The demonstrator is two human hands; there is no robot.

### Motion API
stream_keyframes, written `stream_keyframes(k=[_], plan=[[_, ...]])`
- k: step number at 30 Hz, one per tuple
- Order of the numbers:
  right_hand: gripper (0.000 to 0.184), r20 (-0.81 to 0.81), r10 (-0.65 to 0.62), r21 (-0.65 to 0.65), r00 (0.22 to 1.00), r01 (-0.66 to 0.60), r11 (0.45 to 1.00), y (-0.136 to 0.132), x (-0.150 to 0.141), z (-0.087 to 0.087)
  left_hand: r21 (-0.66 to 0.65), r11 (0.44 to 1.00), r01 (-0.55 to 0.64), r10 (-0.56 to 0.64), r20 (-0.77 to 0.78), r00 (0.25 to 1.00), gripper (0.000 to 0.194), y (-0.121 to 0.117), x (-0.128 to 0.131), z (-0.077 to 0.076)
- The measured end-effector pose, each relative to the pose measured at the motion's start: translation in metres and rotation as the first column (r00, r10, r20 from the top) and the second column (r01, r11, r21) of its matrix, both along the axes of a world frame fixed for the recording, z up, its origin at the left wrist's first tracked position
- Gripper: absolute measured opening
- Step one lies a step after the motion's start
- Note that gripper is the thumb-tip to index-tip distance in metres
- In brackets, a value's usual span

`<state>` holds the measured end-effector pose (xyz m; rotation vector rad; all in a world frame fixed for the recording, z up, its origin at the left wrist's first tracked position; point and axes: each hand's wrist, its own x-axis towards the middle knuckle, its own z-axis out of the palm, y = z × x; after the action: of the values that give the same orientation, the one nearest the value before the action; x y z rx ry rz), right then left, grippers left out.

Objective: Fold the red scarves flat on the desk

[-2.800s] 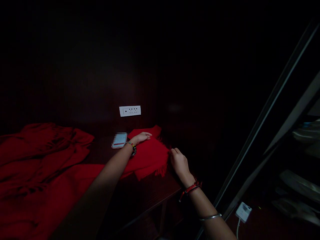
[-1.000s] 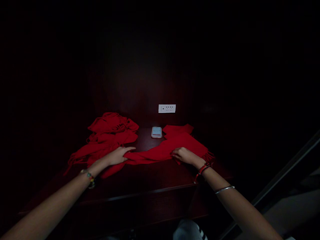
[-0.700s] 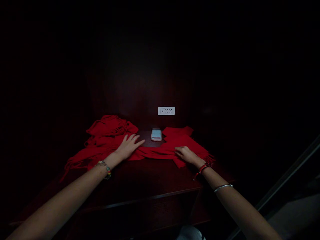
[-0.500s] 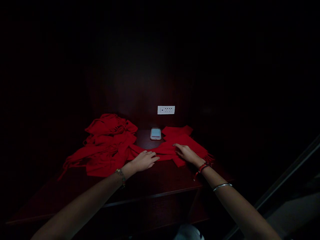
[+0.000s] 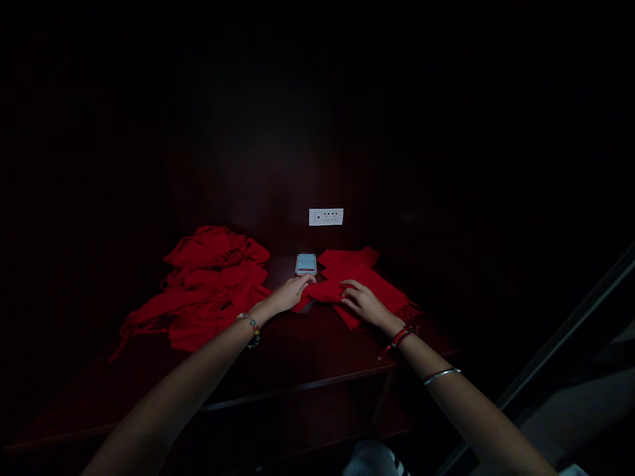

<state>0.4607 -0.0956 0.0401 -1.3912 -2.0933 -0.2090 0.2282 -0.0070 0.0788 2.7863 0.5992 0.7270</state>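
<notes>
A red fringed scarf lies folded on a dark wooden table, right of centre. My left hand has its fingers closed on the scarf's left fold, just below a phone. My right hand lies on the scarf's middle with fingers spread. A heap of crumpled red scarves sits to the left, apart from both hands.
A white socket plate is on the dark back wall above the phone. The table's front edge runs below my forearms. A slanted dark frame stands at the right. The room is very dim.
My left hand has carried the scarf's loose left length rightward, folding it over beside my right hand. The long strip across the table is gone. My right hand has stayed on the scarf.
</notes>
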Motion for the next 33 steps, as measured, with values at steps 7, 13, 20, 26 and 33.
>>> stream_keyframes(k=[7, 13, 20, 26, 33], plan=[[0.020, -0.182, 0.008, -0.081, 0.983, -0.023, 0.996, 0.030, 0.009, 0.000, 0.328, 0.944, -0.040, 0.125, -0.244, 0.962, 0.044, -0.006, -0.005, -0.001], [0.014, 0.124, -0.217, 0.034, 0.968, 0.214, 0.976, 0.018, -0.001, -0.004, 0.611, 0.791, -0.029, 0.240, -0.266, 0.934, 0.026, -0.009, 0.000, -0.006], [0.022, 0.409, -0.140, -0.040, 0.902, 0.171, 0.984, -0.010, 0.007, 0.002, 0.655, 0.753, 0.051, 0.237, -0.344, 0.909, 0.014, -0.015, 0.010, -0.031], [0.025, 0.363, -0.055, -0.073, 0.930, 0.087, 0.994, -0.022, 0.031, 0.005, 0.587, 0.807, -0.057, 0.278, -0.294, 0.915, 0.019, -0.020, 0.031, -0.039], [0.027, 0.005, -0.081, 0.045, 0.997, 0.080, 0.996, -0.013, 0.046, -0.010, 0.451, 0.881, -0.144, 0.235, -0.153, 0.960, 0.013, -0.023, 0.042, -0.017]])
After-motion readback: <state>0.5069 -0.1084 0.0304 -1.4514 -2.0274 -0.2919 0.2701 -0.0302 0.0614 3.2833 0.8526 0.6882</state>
